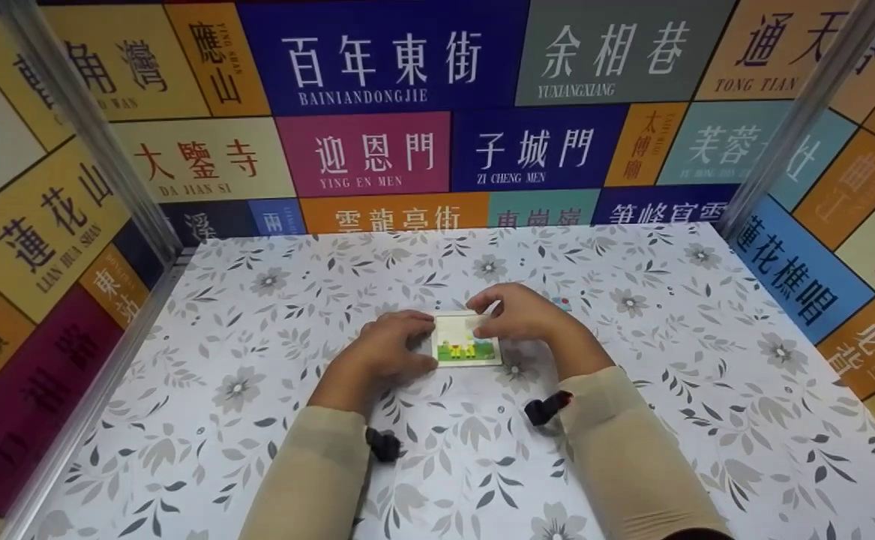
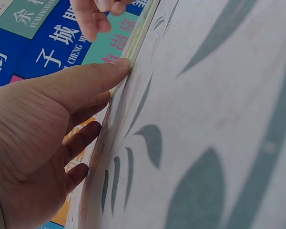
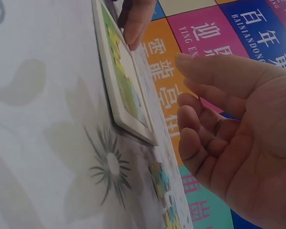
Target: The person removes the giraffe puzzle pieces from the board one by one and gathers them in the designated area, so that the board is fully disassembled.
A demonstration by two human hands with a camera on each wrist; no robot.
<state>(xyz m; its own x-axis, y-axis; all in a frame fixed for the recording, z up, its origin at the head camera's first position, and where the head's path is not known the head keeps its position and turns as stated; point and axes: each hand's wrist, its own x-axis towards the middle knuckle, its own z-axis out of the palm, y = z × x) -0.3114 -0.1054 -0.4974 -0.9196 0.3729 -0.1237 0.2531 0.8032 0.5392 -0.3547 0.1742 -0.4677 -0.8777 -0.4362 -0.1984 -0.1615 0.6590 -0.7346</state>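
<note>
A small framed jigsaw puzzle board (image 1: 469, 361) lies flat on the table, its lower part filled with green and yellow picture pieces and its upper part pale and bare. My left hand (image 1: 391, 345) holds the board's left side, thumb at the near corner and forefinger at the far one. In the left wrist view, the left thumb (image 2: 119, 67) presses the board's edge. Over the right side hovers my right hand (image 1: 523, 313). The right wrist view shows those fingers (image 3: 188, 138) loosely bent, nothing between them, with the board (image 3: 115, 98) just beyond.
Several loose puzzle pieces (image 3: 161, 183) lie on the table to the right of the board, partly behind the right hand in the head view. A floral cloth (image 1: 257, 300) covers the table. Sign-printed walls (image 1: 377, 56) close off the back and both sides.
</note>
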